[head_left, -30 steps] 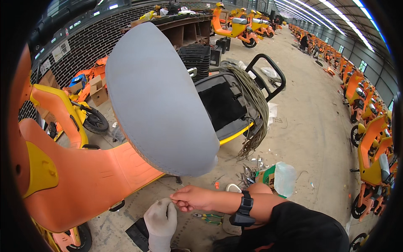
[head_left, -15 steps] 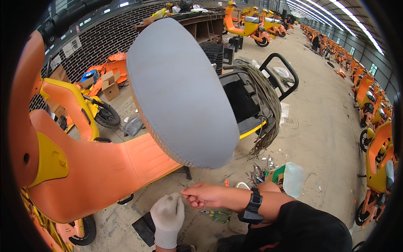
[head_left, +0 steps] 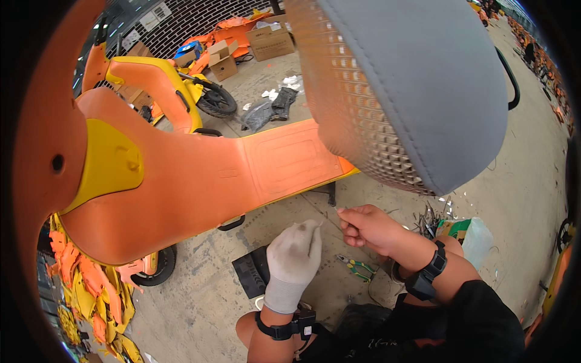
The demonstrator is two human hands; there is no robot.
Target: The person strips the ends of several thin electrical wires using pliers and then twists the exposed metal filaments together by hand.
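Observation:
My left hand (head_left: 295, 249), in a whitish knit glove, is closed in a pinch beside the orange scooter (head_left: 187, 172). My bare right hand (head_left: 374, 230) is a short way to its right, thumb and fingers pressed together. What either pinch holds is too small to make out. Above my right hand looms the scooter's raised grey seat (head_left: 445, 72), with a textured side. Pliers (head_left: 357, 267) with green and yellow handles lie on the floor below my hands. A flat black piece (head_left: 250, 272) lies left of my gloved hand.
A yellow-orange scooter (head_left: 151, 85) stands beyond, near cardboard boxes (head_left: 269, 41) and a crumpled dark plastic bag (head_left: 260, 115). Orange and yellow panels (head_left: 91, 290) are piled at lower left. Thin dark strips (head_left: 426, 221) and a clear plastic bag (head_left: 478, 242) lie right of my hand.
The view has turned left and downward, so the scooter and hands appear farther right. My hands, nearly touching before, are now slightly apart, both still pinched.

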